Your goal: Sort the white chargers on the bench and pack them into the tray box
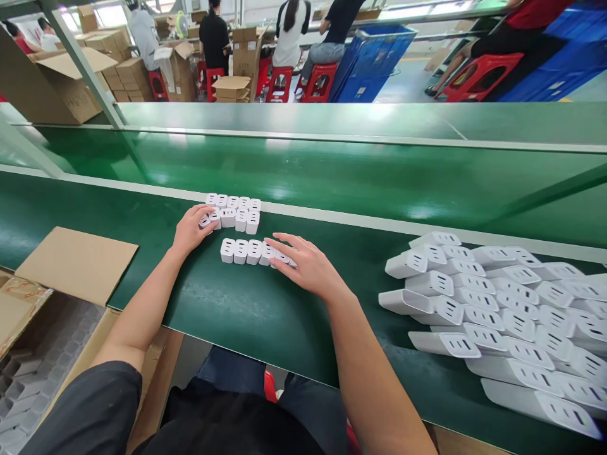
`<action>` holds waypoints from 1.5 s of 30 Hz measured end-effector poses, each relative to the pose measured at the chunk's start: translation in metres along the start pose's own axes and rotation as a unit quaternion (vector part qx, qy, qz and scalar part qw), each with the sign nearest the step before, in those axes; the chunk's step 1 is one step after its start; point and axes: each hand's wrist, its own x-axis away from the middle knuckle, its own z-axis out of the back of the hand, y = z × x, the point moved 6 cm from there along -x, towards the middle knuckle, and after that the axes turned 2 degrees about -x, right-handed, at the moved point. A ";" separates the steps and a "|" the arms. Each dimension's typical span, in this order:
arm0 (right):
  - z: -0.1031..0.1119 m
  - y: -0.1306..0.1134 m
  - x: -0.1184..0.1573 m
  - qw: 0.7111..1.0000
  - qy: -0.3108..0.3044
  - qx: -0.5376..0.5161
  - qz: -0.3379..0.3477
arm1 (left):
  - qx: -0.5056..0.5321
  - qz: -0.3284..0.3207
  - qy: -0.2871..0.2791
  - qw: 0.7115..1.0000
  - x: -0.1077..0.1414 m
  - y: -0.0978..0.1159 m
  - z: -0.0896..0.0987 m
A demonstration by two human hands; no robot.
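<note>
Small white charger blocks with dark slots in their top faces stand in short rows on the green bench. My left hand (192, 229) is at the left end of the middle row (228, 217), its fingers curled round a tilted white charger block (204, 221). One more row (232, 201) stands just behind, by the bench's back strip. Nearer to me is a front row of charger blocks (239, 251). Over its right end reaches my right hand (306, 262), fingers stretched and apart, partly hiding the last blocks. Whether it touches them I cannot tell.
A large group of white charger blocks (516, 303) covers the bench at right. On the left lie a cardboard flap (78, 262) and an open carton with grey trays (47, 366). Beyond the green belt (332, 174), people sit on red stools near blue crates (372, 63).
</note>
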 end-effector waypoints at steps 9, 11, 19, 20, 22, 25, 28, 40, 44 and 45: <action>0.001 -0.002 0.000 1.000 -0.004 -0.005 -0.004 | -0.001 -0.030 -0.063 0.998 0.002 0.001 0.002; 0.001 -0.002 -0.001 1.000 -0.008 -0.006 -0.007 | -0.008 -0.030 -0.081 0.996 0.003 0.003 -0.001; -0.003 -0.001 -0.002 1.000 -0.008 0.001 -0.005 | -0.076 0.077 -0.054 0.993 0.021 0.007 0.002; -0.003 -0.001 -0.002 1.000 -0.007 0.002 -0.004 | -0.078 0.085 -0.059 0.992 0.026 0.008 0.002; -0.003 -0.002 -0.002 1.000 -0.003 0.003 -0.001 | -0.076 0.097 -0.076 0.989 0.035 0.007 0.005; -0.003 -0.002 -0.002 1.000 0.001 -0.002 0.005 | -0.061 0.086 -0.119 0.987 0.046 0.005 0.016; -0.003 -0.002 -0.002 1.000 -0.005 -0.006 -0.003 | -0.015 0.018 -0.197 0.980 0.047 0.008 0.026; -0.004 -0.002 -0.003 1.000 -0.018 -0.020 -0.009 | 0.008 0.102 -0.050 0.994 0.052 0.013 0.019; -0.002 -0.004 -0.003 0.999 -0.021 -0.022 -0.011 | 0.020 0.140 -0.026 0.990 0.056 0.015 0.020; -0.002 -0.004 -0.003 0.999 -0.022 -0.023 -0.010 | 0.024 0.142 -0.025 0.989 0.056 0.016 0.021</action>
